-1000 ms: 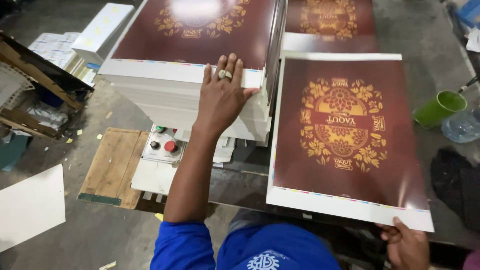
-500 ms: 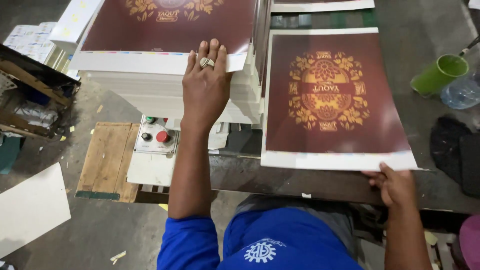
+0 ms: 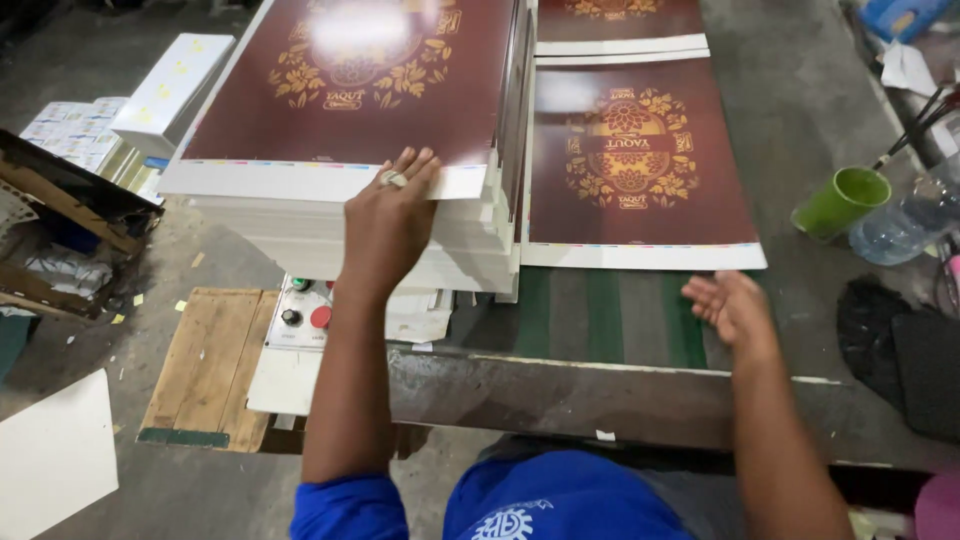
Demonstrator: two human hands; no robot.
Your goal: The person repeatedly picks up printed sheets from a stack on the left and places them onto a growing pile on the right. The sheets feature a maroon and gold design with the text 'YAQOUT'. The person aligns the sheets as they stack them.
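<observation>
A green cup (image 3: 840, 202) stands beside a clear plastic bottle (image 3: 905, 222) (far right), wooden pallet (image 3: 205, 365) lower left.

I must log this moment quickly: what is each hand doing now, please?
Left hand: open, palm flat on the top printed sheet of the stack.
Right hand: open, holding nothing, just off the printed sheet on the belt.

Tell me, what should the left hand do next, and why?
Probably lift the top sheet off the stack: the left hand already rests on its near white edge, and the right hand hovers open and empty beside the sheet on the belt.
</observation>
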